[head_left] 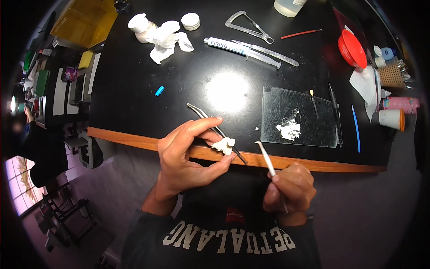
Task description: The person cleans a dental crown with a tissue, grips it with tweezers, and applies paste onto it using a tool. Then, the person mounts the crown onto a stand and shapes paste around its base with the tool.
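Between the thumb and fingers of my left hand [186, 154] is a small white toothed piece [224, 145], held over the wooden table edge. A dark metal tool [204, 117] passes beside or behind the piece; its exact contact is hidden. My right hand [291, 190] pinches a slim white-handled tool [267, 161], whose thin tip points up and left, apart from the white piece. Right of that tip lies a glass slab [277, 103] with white paste [290, 130] smeared on it and a small yellowish-tipped pin [313, 98] near its upper right.
The black table [134, 98] carries a blue cap [159, 91], crumpled tissue [166, 40], a labelled syringe [228, 46], a metal caliper [248, 29], a red brush [300, 34], a red bowl [351, 48] and a blue stick [356, 128]. A person stands at the far left.
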Demonstrator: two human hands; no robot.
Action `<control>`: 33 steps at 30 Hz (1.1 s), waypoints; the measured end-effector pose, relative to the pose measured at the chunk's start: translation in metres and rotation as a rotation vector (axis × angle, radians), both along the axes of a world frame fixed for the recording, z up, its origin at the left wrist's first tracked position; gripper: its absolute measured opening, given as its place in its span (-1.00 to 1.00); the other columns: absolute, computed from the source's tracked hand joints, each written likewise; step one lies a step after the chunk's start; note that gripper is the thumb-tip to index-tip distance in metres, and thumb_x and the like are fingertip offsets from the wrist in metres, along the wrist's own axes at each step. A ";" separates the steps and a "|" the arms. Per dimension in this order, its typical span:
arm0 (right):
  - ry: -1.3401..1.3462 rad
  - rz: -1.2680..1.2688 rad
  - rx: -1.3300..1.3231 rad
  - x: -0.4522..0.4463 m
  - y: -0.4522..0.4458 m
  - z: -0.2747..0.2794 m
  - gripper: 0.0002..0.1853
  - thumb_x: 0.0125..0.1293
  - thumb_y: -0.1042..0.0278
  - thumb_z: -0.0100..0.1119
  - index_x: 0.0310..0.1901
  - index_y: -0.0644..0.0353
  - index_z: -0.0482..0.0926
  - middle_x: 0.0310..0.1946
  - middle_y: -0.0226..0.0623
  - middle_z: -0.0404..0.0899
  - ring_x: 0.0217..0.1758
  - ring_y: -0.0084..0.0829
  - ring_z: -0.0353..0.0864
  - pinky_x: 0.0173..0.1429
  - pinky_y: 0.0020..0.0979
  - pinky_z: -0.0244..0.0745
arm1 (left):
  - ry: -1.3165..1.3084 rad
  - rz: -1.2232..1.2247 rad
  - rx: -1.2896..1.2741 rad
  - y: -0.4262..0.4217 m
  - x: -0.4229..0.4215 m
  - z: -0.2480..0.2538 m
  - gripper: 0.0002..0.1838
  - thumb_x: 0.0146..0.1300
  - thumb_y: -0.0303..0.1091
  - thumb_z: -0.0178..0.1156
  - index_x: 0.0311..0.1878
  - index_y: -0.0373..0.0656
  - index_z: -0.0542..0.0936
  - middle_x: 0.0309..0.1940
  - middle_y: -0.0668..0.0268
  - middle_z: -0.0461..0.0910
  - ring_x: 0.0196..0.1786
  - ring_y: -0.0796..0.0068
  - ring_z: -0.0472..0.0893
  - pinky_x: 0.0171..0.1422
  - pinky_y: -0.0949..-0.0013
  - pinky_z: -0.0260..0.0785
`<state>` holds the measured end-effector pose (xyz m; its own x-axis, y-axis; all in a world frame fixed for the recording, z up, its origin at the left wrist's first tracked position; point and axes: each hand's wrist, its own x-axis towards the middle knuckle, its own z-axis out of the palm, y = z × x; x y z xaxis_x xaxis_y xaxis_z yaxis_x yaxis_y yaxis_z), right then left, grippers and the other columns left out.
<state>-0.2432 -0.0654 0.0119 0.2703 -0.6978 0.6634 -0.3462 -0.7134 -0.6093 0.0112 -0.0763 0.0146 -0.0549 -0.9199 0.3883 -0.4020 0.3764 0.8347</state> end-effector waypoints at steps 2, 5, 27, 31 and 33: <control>-0.044 -0.065 -0.011 0.001 0.000 0.000 -0.79 0.20 0.55 0.34 -0.11 0.21 0.71 -0.45 -0.38 0.68 -0.52 -0.47 0.64 -0.53 -0.43 0.41 | -0.011 0.013 0.000 -0.001 -0.001 0.002 -0.24 -0.14 -0.54 0.74 0.21 -0.41 0.64 -0.17 0.22 0.77 -0.16 0.55 0.79 0.01 0.50 0.62; -0.035 -0.097 -0.025 -0.009 -0.003 -0.002 -0.80 0.22 0.57 0.32 -0.10 0.26 0.69 -0.47 -0.32 0.67 -0.54 -0.46 0.60 -0.54 -0.42 0.35 | -0.019 0.024 -0.002 -0.001 -0.001 0.003 -0.27 -0.15 -0.55 0.72 0.19 -0.39 0.67 -0.17 0.24 0.77 -0.19 0.58 0.79 -0.03 0.52 0.62; 0.018 -0.096 -0.064 0.000 -0.010 -0.008 -0.76 0.14 0.64 0.23 -0.12 0.33 0.67 -0.49 -0.23 0.68 -0.54 -0.42 0.62 -0.49 -0.43 0.42 | 0.094 0.029 0.022 -0.003 -0.002 0.005 -0.34 -0.14 -0.52 0.58 0.17 -0.30 0.71 -0.38 0.37 0.78 -0.37 0.65 0.70 -0.17 0.55 0.56; 0.021 -0.097 -0.057 0.000 -0.010 -0.009 -0.75 0.14 0.65 0.23 -0.11 0.33 0.67 -0.49 -0.22 0.69 -0.55 -0.42 0.62 -0.48 -0.44 0.41 | 0.085 0.026 0.024 -0.004 -0.001 0.005 -0.35 -0.14 -0.51 0.59 0.16 -0.28 0.71 -0.41 0.40 0.77 -0.40 0.66 0.68 -0.19 0.56 0.55; 0.026 -0.096 -0.055 0.001 -0.010 -0.009 -0.75 0.14 0.65 0.23 -0.11 0.33 0.67 -0.48 -0.21 0.69 -0.54 -0.42 0.62 -0.47 -0.44 0.42 | 0.080 0.035 0.043 -0.004 0.000 0.006 -0.35 -0.14 -0.51 0.60 0.15 -0.27 0.71 -0.43 0.41 0.75 -0.41 0.68 0.67 -0.22 0.56 0.54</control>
<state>-0.2425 -0.0756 0.0031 0.2216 -0.6841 0.6949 -0.4297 -0.7082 -0.5602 0.0109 -0.0806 0.0205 0.0073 -0.9366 0.3505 -0.3454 0.3265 0.8798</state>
